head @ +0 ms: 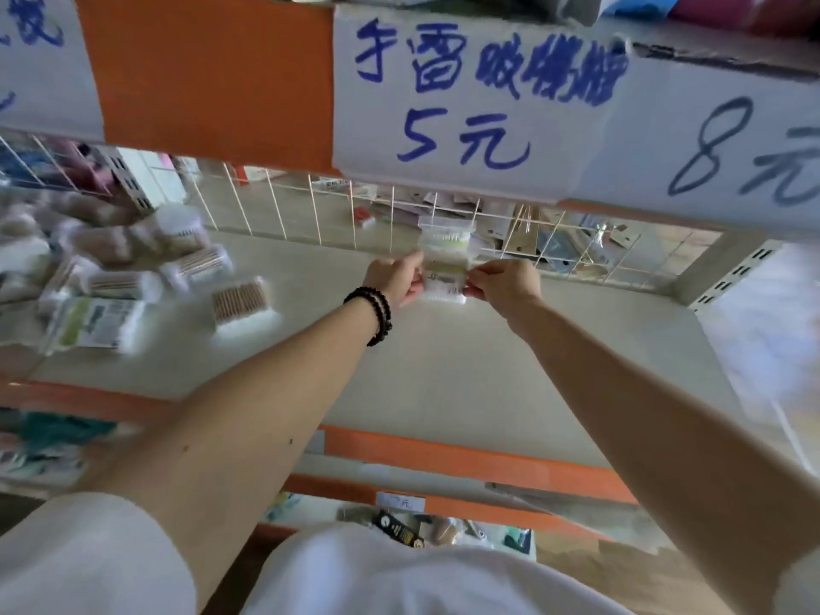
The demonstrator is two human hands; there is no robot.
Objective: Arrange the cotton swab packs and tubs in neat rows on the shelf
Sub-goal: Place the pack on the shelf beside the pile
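There, both hands (448, 281) pinch a swab pack (445, 259) — wire grid (284, 206) just behind.

There was a single view, from a wide-angle camera worn on the person's head. It looked forward and down into the shelf (466, 361) from close in front of its front edge, near enough that both forearms ran up from the bottom corners. The upper shelf's edge with its price signs (461, 99) filled the top of the view, and the wire back grid (284, 206) crossed the middle. Straight lines bowed near the borders.
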